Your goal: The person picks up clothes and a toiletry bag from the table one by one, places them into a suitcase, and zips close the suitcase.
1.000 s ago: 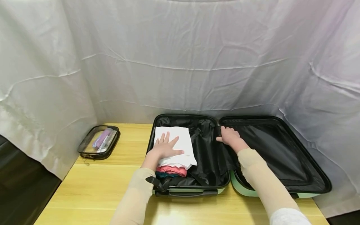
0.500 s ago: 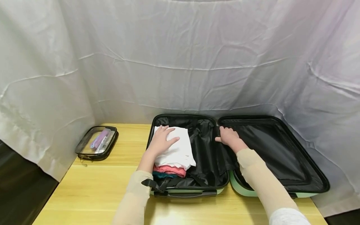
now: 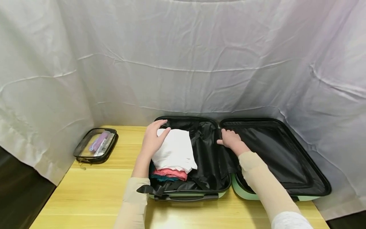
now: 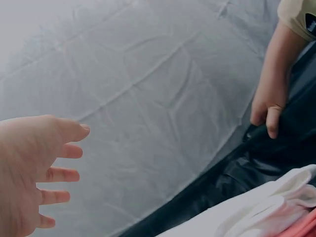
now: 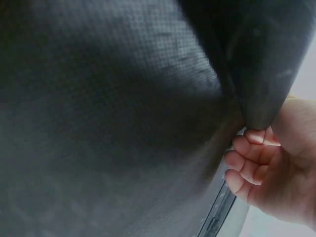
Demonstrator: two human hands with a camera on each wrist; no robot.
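An open suitcase [image 3: 183, 197] with pale green shells and black lining lies on the table. In its left half is a stack: a white folded garment [image 3: 176, 151] on top, a coral one [image 3: 172, 173] under it, and teal cloth [image 3: 163, 178] lowest. My left hand [image 3: 151, 140] is raised over the suitcase's left rim, fingers extended and apart, holding nothing. Between the two halves my right hand [image 3: 231, 139] grips the edge of a black fabric flap [image 3: 228, 160]. In the right wrist view, the curled fingers [image 5: 239, 163] meet the flap's edge; the thumb tip is hidden.
A clear pouch [image 3: 95, 144] with black edges stands at the table's left, holding a purple item and a whitish tube. The suitcase's right half [image 3: 274, 156] lies open, black inside. Grey-white curtains [image 3: 177, 63] enclose the back and sides of the wooden table [image 3: 94, 197].
My left hand has lifted off the white garment and moved left, to the suitcase's left rim. The right hand keeps its grip on the flap. The view has shifted slightly.
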